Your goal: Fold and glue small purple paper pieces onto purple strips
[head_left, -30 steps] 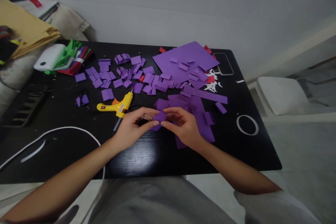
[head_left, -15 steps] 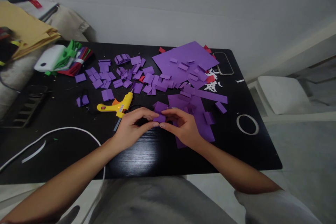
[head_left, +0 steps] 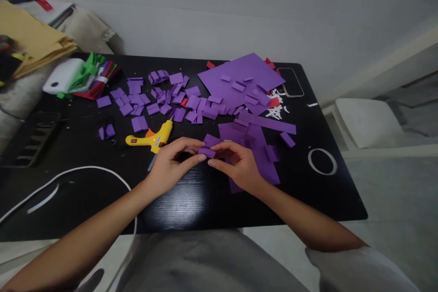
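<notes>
Between my fingertips is a small folded piece of purple paper (head_left: 206, 152), held over the front middle of the black table. My left hand (head_left: 173, 159) grips its left end with thumb and fingers. The right end is pinched by my right hand (head_left: 237, 162). Another purple piece (head_left: 212, 140) shows just behind it. A yellow glue gun (head_left: 150, 138) lies left of my left hand, its glue stick pointing toward me. Under and beyond my right hand lies a purple sheet (head_left: 263, 171) with folded pieces on it.
Many folded purple pieces (head_left: 138, 100) are scattered across the table (head_left: 178, 207). A larger purple sheet (head_left: 246, 66) lies at the back, near white paper scraps (head_left: 276, 112) and a phone-shaped outline (head_left: 290, 83). A tape ring (head_left: 322, 161) is at right, a white cable (head_left: 92, 167) at left.
The folded purple piece has tilted and flattened between my fingertips, showing a narrower face. My hands have barely moved, and the rest of the table looks the same.
</notes>
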Available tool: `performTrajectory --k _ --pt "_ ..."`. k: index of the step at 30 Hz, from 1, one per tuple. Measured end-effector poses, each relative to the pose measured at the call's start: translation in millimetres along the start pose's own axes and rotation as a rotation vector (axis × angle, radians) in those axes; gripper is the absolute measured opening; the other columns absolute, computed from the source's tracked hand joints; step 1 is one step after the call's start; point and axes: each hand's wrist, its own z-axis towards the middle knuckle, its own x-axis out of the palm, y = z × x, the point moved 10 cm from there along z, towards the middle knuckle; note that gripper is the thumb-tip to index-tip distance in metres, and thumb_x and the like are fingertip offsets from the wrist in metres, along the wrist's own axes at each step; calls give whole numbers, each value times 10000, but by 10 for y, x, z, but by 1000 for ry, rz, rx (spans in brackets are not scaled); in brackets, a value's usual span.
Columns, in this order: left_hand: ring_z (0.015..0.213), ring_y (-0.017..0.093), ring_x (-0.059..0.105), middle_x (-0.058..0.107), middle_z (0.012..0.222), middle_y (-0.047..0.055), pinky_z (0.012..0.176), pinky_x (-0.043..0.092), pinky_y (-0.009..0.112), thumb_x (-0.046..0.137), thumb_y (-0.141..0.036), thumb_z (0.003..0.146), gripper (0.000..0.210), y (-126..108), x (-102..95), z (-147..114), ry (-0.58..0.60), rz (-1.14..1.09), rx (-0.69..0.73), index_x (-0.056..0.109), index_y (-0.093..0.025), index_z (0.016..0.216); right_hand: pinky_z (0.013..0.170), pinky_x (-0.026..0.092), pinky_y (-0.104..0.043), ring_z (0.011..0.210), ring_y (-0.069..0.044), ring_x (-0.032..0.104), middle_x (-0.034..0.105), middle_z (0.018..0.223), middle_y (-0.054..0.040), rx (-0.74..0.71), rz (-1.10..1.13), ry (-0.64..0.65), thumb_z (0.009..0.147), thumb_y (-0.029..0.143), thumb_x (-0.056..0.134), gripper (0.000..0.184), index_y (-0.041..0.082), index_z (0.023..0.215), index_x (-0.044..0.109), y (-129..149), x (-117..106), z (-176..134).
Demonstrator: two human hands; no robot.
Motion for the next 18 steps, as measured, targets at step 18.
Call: performTrajectory --k 18 --pt "720 133 741 806 831 28 722 604 238 901 -284 795 222 207 61 52 30 -412 -291 775 -177 943 808 620 -365 845 -188 727 774 926 -35 -129 -114 53 913 241 734 179 260 1083 784 179 43 -48"
